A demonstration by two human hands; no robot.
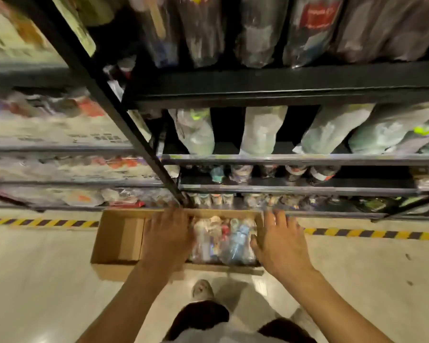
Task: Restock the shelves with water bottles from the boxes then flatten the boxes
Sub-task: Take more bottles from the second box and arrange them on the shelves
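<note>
Boxes: one cardboard box [119, 241] is counted, open at the top.
Hands: two are counted, left hand [167, 233] and right hand [280, 241].
Water bottles in box: a plastic-wrapped pack [223, 241] is seen; the number cannot be counted because of blur.
Shelf levels: four black front edges are counted on the shelves [258, 87].
Large bottles: at least four pale ones [260, 129] are counted in the front row under the top board; smaller bottles are lined up on the two levels below, too blurred to count.
Box position: it is set on the floor [47, 280], just in front of the lowest shelf, across the striped yellow-and-dark tape [42, 222].
Box contents: the wrapped pack is held in the middle and right part; the left flap is folded outward.
Left hand: released, with fingers spread and nothing grasped; it is held over the left side of the pack. Contact cannot be told.
Right hand: released, with fingers spread and nothing grasped; it is held over the right edge of the box, with the thumb beside the pack. Contact cannot be told.
Other: one shoe [203, 289] is seen on the floor near the box.
</note>
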